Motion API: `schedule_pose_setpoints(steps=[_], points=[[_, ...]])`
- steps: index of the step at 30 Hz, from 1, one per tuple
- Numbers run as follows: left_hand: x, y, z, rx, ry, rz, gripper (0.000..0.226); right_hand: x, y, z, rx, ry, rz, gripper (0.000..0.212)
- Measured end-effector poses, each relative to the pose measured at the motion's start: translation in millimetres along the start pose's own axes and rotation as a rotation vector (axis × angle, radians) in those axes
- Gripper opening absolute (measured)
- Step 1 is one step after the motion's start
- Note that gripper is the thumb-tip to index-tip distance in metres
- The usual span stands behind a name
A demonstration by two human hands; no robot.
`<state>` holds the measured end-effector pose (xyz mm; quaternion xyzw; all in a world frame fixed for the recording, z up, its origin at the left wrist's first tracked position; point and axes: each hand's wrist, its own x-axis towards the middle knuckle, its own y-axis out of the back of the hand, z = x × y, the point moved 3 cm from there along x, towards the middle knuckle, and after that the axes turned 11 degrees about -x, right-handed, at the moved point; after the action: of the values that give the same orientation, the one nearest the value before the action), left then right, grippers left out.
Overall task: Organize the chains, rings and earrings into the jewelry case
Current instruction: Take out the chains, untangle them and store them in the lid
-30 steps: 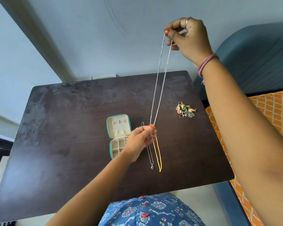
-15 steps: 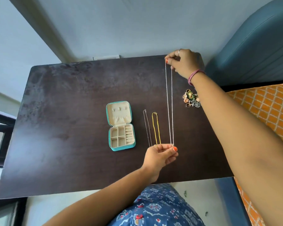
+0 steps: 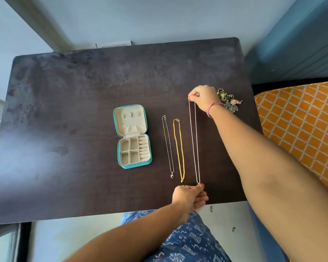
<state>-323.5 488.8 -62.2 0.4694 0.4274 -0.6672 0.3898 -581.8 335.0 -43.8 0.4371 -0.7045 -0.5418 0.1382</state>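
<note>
A long silver chain [image 3: 194, 142] is stretched straight over the dark table [image 3: 64, 110]. My right hand [image 3: 203, 97] pinches its far end and my left hand [image 3: 190, 196] pinches its near end. Left of it lie a yellow chain [image 3: 179, 150] and a thin silver chain with a small pendant [image 3: 167, 146], both laid out lengthwise. The teal jewelry case [image 3: 132, 136] lies open further left, its cream compartments bare. A heap of rings and earrings [image 3: 230, 102] sits just behind my right wrist.
The table's near edge runs just below my left hand. An orange patterned cushion [image 3: 299, 125] and a blue upholstered seat [image 3: 299, 40] stand to the right. My blue patterned clothing [image 3: 187, 241] shows below the table edge.
Both hands have come down and toward me, lowering the long silver chain from hanging in the air to lying stretched on the table, right of the other two chains.
</note>
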Motion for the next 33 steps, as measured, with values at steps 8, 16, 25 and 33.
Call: schedule_pose_setpoints(steps=[8,16,25,33], points=[[3,0,-4,0.075,-0.025,0.084,0.025,1,-15,6,-0.045,0.022,0.027,0.012],[7,7,-6,0.217,-0.071,0.086,0.034,3,-17,9,0.037,-0.04,0.086,0.016],[7,10,-7,0.235,-0.091,0.063,0.034,2,-16,8,0.056,-0.049,0.082,0.016],[3,15,-7,0.221,-0.078,0.027,0.037,2,-9,9,0.076,-0.045,-0.008,0.019]])
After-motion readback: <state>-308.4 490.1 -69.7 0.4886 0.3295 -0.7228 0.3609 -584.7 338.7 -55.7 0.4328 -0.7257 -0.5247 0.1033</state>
